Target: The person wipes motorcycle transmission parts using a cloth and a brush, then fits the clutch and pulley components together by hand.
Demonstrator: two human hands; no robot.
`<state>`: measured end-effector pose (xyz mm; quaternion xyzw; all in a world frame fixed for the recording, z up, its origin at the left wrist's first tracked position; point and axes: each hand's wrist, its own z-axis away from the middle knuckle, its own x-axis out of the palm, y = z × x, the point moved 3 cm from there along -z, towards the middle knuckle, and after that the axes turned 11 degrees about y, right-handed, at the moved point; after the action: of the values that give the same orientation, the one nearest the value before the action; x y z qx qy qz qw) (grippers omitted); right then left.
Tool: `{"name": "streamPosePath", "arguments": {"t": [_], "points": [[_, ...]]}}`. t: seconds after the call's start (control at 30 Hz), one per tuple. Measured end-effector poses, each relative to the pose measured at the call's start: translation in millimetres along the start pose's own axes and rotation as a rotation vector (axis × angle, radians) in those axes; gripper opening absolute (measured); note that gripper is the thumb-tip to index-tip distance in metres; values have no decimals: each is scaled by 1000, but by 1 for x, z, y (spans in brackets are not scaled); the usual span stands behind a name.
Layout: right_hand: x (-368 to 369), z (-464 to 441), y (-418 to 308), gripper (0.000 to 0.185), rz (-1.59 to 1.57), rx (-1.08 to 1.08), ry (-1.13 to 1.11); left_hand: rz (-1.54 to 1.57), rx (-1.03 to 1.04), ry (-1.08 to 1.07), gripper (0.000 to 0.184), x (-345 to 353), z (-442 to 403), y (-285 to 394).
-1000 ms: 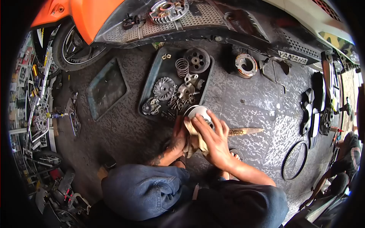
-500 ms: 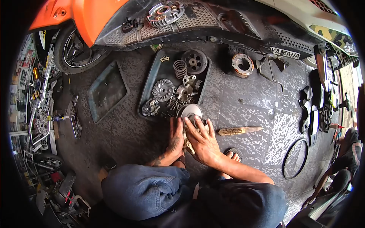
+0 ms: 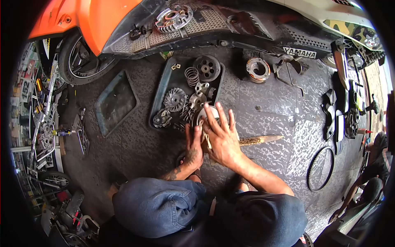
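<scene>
A round, shiny metal disc-shaped part (image 3: 200, 115) is between my hands, at the near edge of the parts tray (image 3: 159, 88). My left hand (image 3: 192, 150) is closed on the part's near left side. Over its face and right side lies my right hand (image 3: 224, 145), fingers stretched and spread, with a pale rag (image 3: 207, 142) held under the thumb and palm. The hands cover much of the part and the rag. In the tray are a coil spring (image 3: 191, 76), a holed round plate (image 3: 207, 68), a finned pulley half (image 3: 175, 100) and several small metal pieces.
A brush (image 3: 261, 140) lies right of my right hand. Farther off are a ring-shaped clutch part (image 3: 258, 70), a toothed belt (image 3: 320, 169) and a second tray (image 3: 117, 105). A scooter (image 3: 189, 35) spans the far side. At the right edge is another person (image 3: 372, 168).
My right hand has shifted slightly right and its fingers have straightened and spread past the disc. My left hand keeps its hold. The whole view has shifted a little.
</scene>
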<state>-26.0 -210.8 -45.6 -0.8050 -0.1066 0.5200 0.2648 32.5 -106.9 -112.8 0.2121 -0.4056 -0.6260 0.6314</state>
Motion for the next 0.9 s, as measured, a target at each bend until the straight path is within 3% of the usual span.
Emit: {"name": "streamPosePath", "arguments": {"t": [0.07,0.1,0.17,0.23,0.3,0.37,0.43,0.47,0.57,0.63,0.67,0.7,0.77,0.8,0.83,0.87,0.9], "points": [[10,18,-8,60,60,-105,-99,15,-2,-116,48,-2,-5,10],[11,22,-11,58,24,-128,-24,30,19,-152,47,-6,-5,14],[9,23,-7,53,-74,-51,-63,41,-44,-63,47,-7,-4,10],[18,16,-3,51,119,-92,-70,33,-20,-123,47,-4,4,0],[8,3,-1,52,-32,-12,-52,17,-60,-86,47,-5,8,-7],[14,17,-4,52,86,-63,-66,48,-9,-154,48,0,7,0],[23,39,-8,53,78,-150,-58,20,-135,-59,53,-9,-4,9],[9,38,-3,50,-78,-44,-88,38,-108,-80,54,-13,-9,10],[-25,45,8,33,-261,-24,155,79,-10,-82,57,-13,-22,19],[-16,60,50,26,-557,199,373,103,-3,-63,56,-18,-28,23],[-23,52,61,17,-591,518,534,105,4,-25,56,-24,-33,22],[-24,42,76,16,-698,765,505,99,-8,-5,56,-32,-39,15],[-28,27,90,18,-722,837,524,88,29,-188,57,-46,-48,12],[-40,26,85,17,-148,405,621,51,27,-284,58,-53,-52,12],[-12,20,80,19,-157,283,454,-7,88,-317,56,-47,-46,15],[15,17,74,21,-186,155,282,-57,6,-313,57,-44,-44,13],[39,16,67,23,-230,36,117,-102,26,-228,59,-46,-45,8]]}}
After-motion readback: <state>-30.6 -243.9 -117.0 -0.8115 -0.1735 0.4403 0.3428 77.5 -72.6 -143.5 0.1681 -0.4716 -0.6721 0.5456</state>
